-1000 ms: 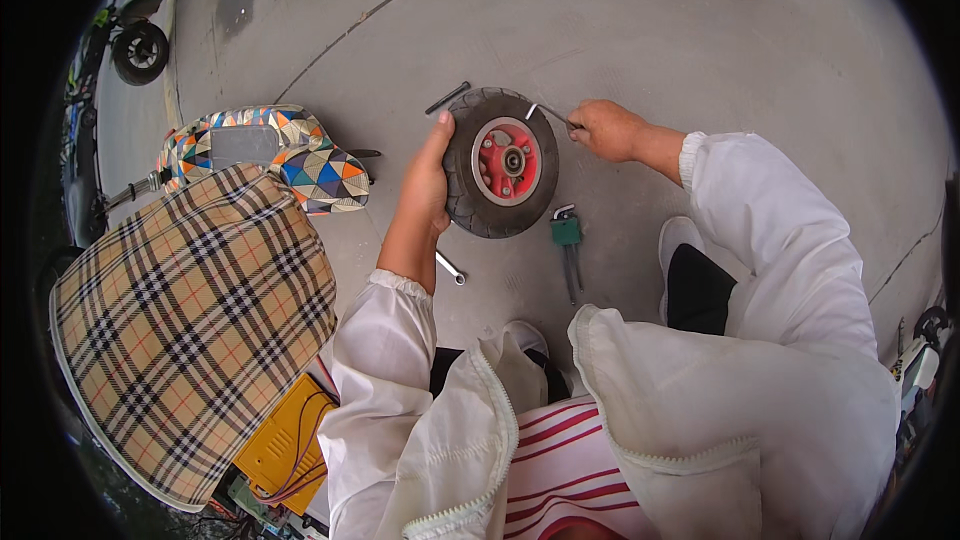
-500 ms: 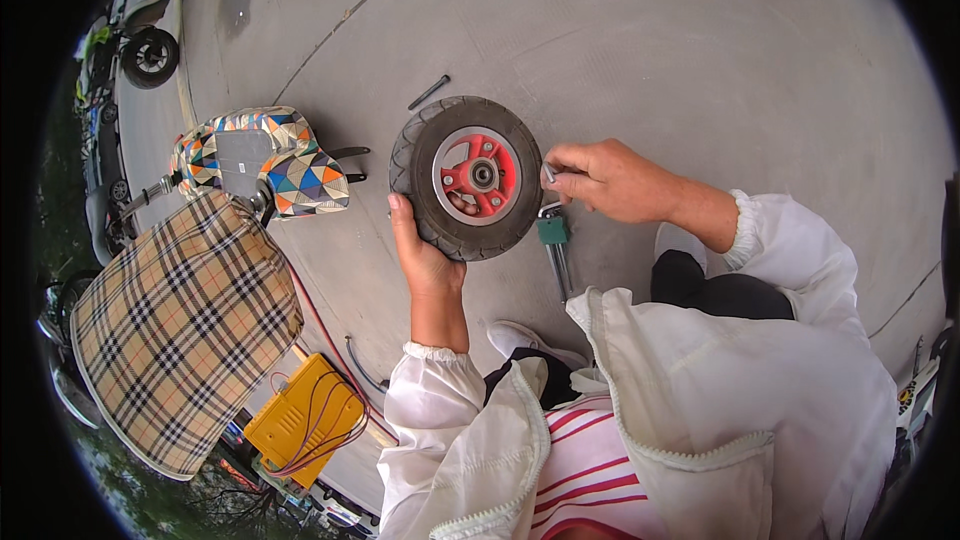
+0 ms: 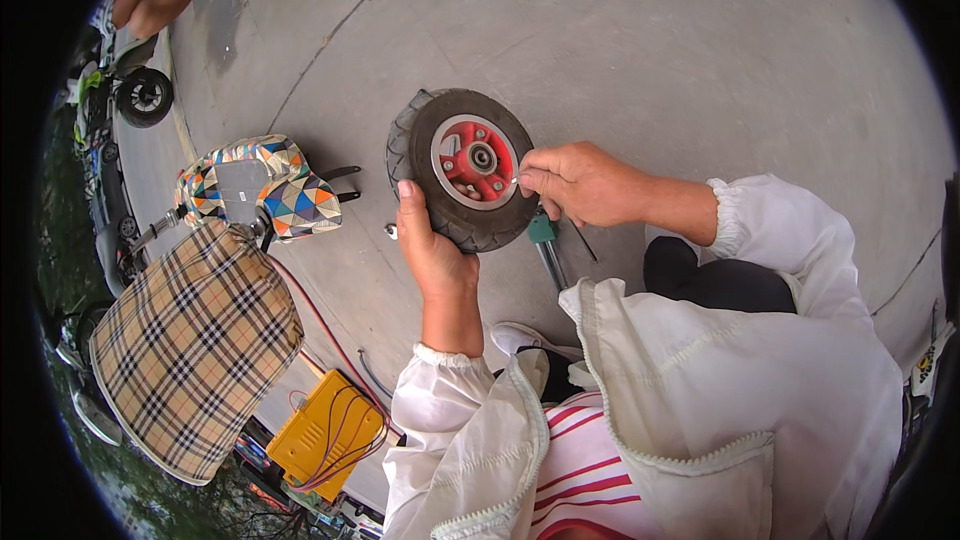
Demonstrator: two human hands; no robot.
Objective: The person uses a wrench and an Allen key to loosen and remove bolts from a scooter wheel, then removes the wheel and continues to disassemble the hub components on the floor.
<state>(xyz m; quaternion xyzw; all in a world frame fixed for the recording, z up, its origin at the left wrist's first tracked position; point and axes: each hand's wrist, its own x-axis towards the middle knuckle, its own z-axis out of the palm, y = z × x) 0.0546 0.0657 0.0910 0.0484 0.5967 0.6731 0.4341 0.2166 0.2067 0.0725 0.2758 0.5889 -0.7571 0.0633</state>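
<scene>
My left hand (image 3: 435, 260) is closed on the lower left of a small wheel (image 3: 480, 225), its thumb on the black tyre and its fingers behind; fingertips show through the gaps in the hub. The wheel's hub (image 3: 460, 162) is red with a silver rim, several bolts and a bearing at its centre. My right hand (image 3: 585, 182) pinches a thin metal piece at the rim's right edge; its bright tip (image 3: 515, 180) shows. A slim dark rod (image 3: 586, 242) juts below that hand, so the piece looks like a hex key. A green hex key holder (image 3: 543, 230) lies below the wheel.
Left stand a scooter seat with a patterned cover (image 3: 262, 185), a plaid cover (image 3: 195, 345) and a yellow box (image 3: 325, 435) with wires. A dark curved bar (image 3: 375, 373) lies near my left sleeve. Another person's leg (image 3: 175, 0) shows at upper left, near a parked vehicle's wheel (image 3: 145, 97).
My right hand has moved left with the metal piece, from beside the tyre to the rim. The wheel has tilted, showing more tread on its left. The dark rod has come into view.
</scene>
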